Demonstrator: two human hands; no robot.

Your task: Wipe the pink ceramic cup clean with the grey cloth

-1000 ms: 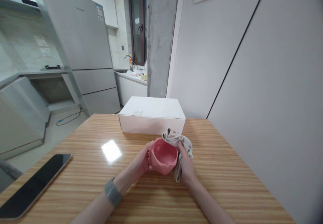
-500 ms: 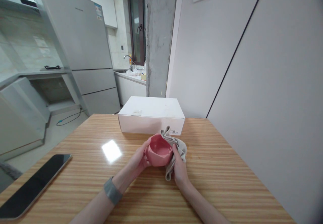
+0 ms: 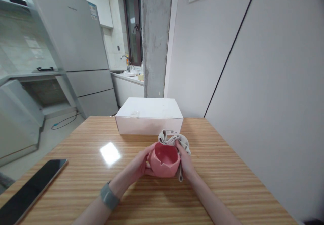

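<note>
Pink faceted bowl (image 3: 165, 170) is held over the table (image 3: 222, 188), between both hands, neither evidently nearer; no clear long axis. Left hand (image 3: 141, 164): fingers grasping its left side. Right hand (image 3: 186, 162): fingers clasping grey cloth (image 3: 184, 143) against its right side. White box (image 3: 146, 126) stands beyond.

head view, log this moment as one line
left hand: grips notched pink bowl | right hand: holds gray cloth against bowl | behind: white box
</note>
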